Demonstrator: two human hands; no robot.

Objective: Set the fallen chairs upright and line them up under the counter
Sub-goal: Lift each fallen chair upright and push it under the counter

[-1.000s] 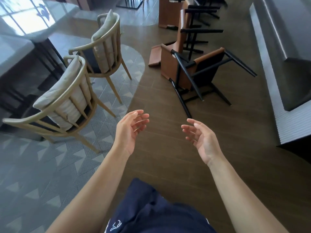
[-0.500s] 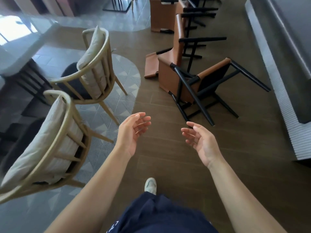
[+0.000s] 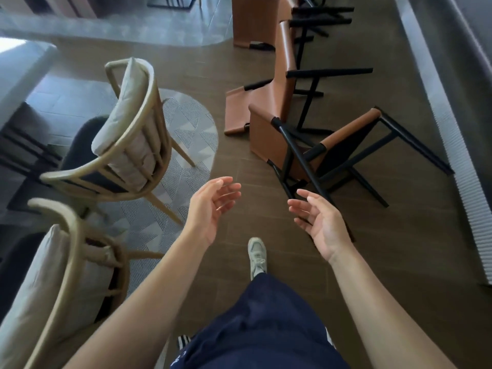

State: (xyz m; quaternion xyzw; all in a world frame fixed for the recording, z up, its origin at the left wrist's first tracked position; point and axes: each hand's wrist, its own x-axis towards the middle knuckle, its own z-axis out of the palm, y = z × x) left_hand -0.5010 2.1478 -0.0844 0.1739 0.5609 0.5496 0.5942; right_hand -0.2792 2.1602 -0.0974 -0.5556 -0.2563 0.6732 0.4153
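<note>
Head view, left hand [image 3: 210, 209], right hand [image 3: 320, 225] relaxed; fallen chair [image 3: 266, 137] beyond

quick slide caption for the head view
Empty left hand and right hand reach toward a fallen tan chair on the wood floor

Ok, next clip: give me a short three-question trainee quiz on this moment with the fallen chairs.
1. True or false: the left hand and right hand both grip the nearest fallen chair.
2. The legs of that chair are: A pale wood, B black, C white.
3. How many pale wooden armchairs stand upright on the person's left?
Key: 1 false, both hands are open and hold nothing. 2 B. 3 two.
</note>
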